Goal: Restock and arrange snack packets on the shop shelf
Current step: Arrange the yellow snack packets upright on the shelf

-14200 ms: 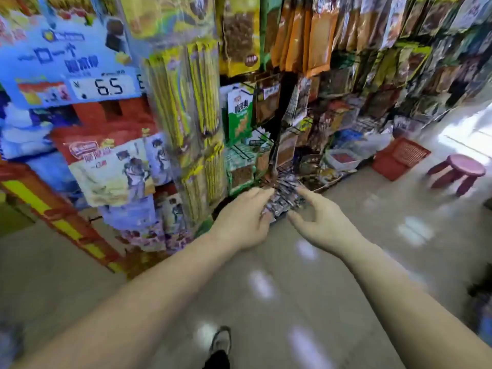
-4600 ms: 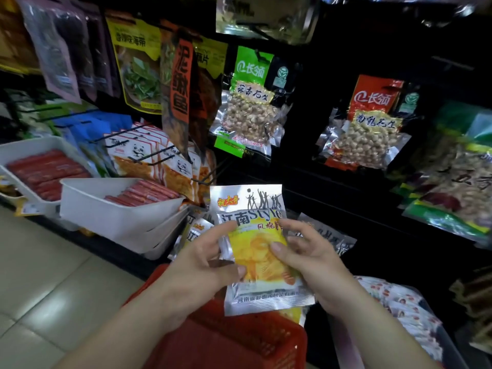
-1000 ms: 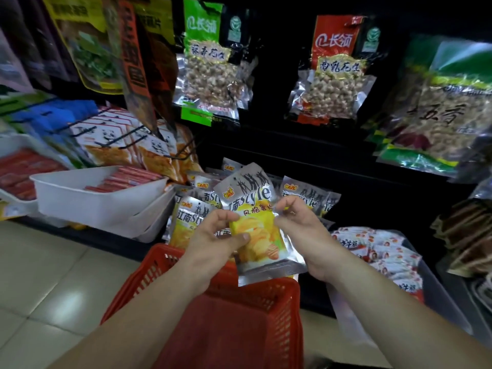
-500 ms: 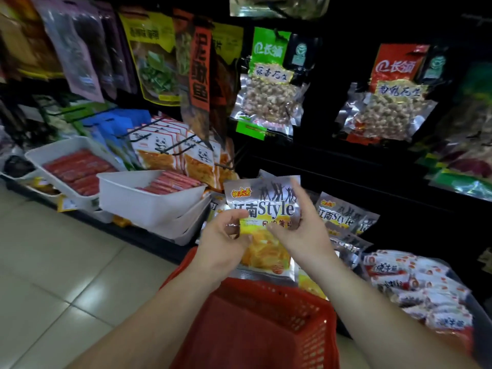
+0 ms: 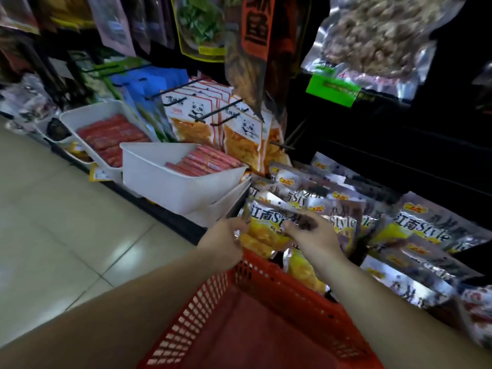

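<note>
The left hand [image 5: 226,242] pinches the snack packet [image 5: 262,231] by its left edge and the right hand [image 5: 312,235] grips its right side, above the red basket [image 5: 279,279]. Best to seat it upright at the front of the matching packets [image 5: 415,227] on the shelf, label outward.

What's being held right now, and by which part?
A snack packet: the left hand pinches its left edge, and the right hand curls its fingers over its upper front.
</note>
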Action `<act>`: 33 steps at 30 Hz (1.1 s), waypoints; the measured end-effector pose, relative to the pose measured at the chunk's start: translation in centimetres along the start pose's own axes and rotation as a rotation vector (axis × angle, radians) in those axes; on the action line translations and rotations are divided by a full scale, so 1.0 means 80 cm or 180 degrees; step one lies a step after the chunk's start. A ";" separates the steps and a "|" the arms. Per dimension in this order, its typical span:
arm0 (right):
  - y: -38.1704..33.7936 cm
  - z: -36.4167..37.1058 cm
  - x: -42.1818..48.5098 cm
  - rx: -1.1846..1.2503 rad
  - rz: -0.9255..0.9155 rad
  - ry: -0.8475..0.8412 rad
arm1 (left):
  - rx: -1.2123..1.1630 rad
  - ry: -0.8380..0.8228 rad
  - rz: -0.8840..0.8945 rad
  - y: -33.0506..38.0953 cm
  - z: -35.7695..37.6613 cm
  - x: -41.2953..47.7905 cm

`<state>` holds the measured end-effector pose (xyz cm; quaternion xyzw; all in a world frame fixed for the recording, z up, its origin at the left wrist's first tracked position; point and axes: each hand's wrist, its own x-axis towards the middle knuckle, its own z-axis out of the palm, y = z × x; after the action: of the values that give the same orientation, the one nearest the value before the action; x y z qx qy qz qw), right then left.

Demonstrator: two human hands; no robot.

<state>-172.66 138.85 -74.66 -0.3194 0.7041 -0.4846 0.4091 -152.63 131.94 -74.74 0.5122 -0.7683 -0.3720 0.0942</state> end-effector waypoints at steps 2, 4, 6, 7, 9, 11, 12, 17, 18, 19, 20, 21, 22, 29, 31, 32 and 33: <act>0.024 0.009 0.015 0.0266 0.0248 0.0006 | 0.0187 -0.0052 -0.0098 -0.015 0.013 0.012; 0.037 0.018 0.020 0.0295 0.0278 -0.0026 | 0.0266 0.0011 -0.0197 -0.031 0.024 0.022; 0.052 0.025 0.028 0.0215 0.0323 -0.0076 | 0.0278 0.0106 -0.0288 -0.048 0.030 0.030; 0.056 0.027 0.032 0.0109 0.0362 -0.0132 | 0.0311 0.0088 -0.0300 -0.056 0.031 0.033; 0.057 0.029 0.034 -0.0171 0.0396 -0.0452 | 0.0375 0.0083 -0.0254 -0.061 0.031 0.032; 0.057 0.028 0.035 -0.0511 0.0348 -0.0872 | 0.0415 0.0150 -0.0280 -0.064 0.029 0.029; 0.057 0.027 0.034 -0.0608 0.0323 -0.1029 | 0.0402 0.0186 -0.0339 -0.065 0.030 0.029; 0.060 0.026 0.037 -0.0753 0.0369 -0.1235 | 0.0557 0.0479 -0.0207 -0.042 0.024 0.022; 0.057 0.024 0.038 -0.0781 0.0415 -0.1237 | 0.0642 0.0536 -0.0056 -0.036 0.020 0.018; 0.057 0.023 0.040 -0.0824 0.0434 -0.1250 | 0.0678 0.0603 0.0140 -0.033 0.018 0.015; 0.055 0.021 0.039 -0.0876 0.0431 -0.1286 | 0.0704 0.0680 0.0339 -0.031 0.015 0.010; 0.053 0.020 0.035 -0.0954 0.0406 -0.1382 | 0.0759 0.0716 0.0503 -0.032 0.014 0.007; 0.050 0.018 0.030 -0.1082 0.0341 -0.1495 | 0.0849 0.0705 0.0634 -0.035 0.012 0.006; 0.062 0.016 0.011 -0.1889 -0.0041 -0.1837 | 0.1811 0.0052 0.1187 -0.061 0.012 0.013; 0.067 0.007 0.011 -0.2372 0.0030 -0.1806 | 0.1826 -0.0075 0.1109 -0.063 0.017 0.013; 0.070 0.002 0.010 -0.2685 0.0088 -0.1819 | 0.1924 -0.0070 0.1070 -0.063 0.017 0.014; 0.076 -0.004 0.012 -0.2991 0.0137 -0.1833 | 0.2051 -0.0089 0.1028 -0.061 0.017 0.015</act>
<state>-173.71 140.19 -80.61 -0.5728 0.7107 -0.0028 0.4084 -150.46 130.59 -79.25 0.3824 -0.9184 -0.0980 -0.0251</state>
